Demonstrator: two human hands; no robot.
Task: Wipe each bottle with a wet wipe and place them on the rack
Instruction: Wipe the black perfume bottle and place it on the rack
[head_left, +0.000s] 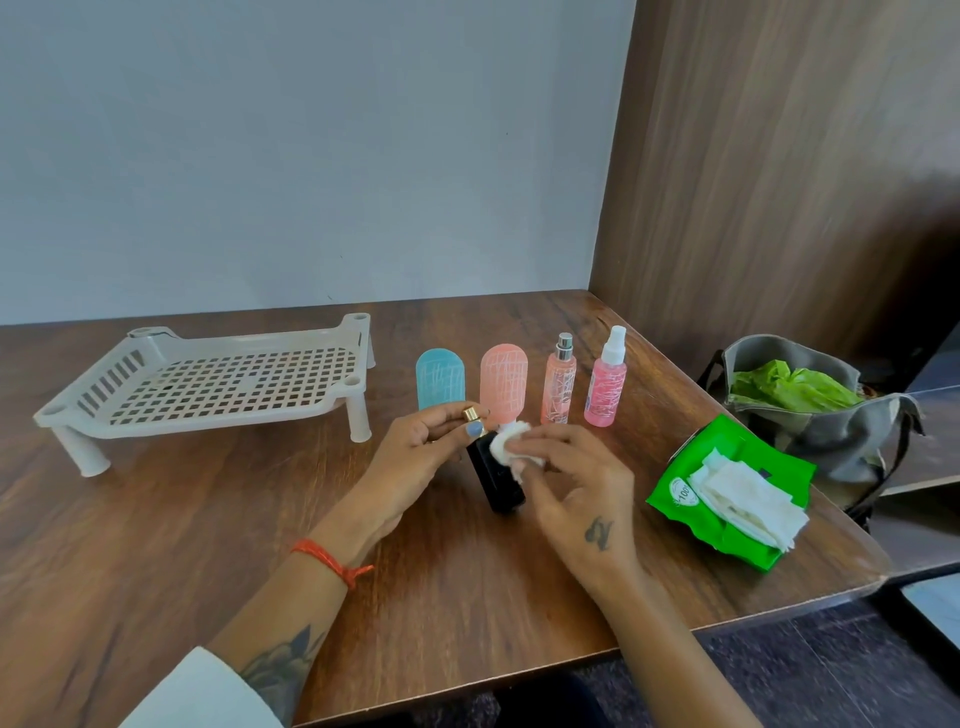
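Rack (218, 384) w/ nothing; wipes (748, 493) atop pack (675, 488).

A black bottle (497, 478) with a gold cap is tilted above the tabletop (208, 519), a white wet wipe (511, 447) pressed to its shoulder. Behind it four bottles stand upright in a row: a blue bottle (440, 378), a peach bottle (504, 383), a slim pink spray bottle (558, 383) and a pink bottle with a white sprayer (605, 379). The white slotted rack (208, 387) stands to their left, nothing on it. The green wipe pack (727, 493) lies open on the right.
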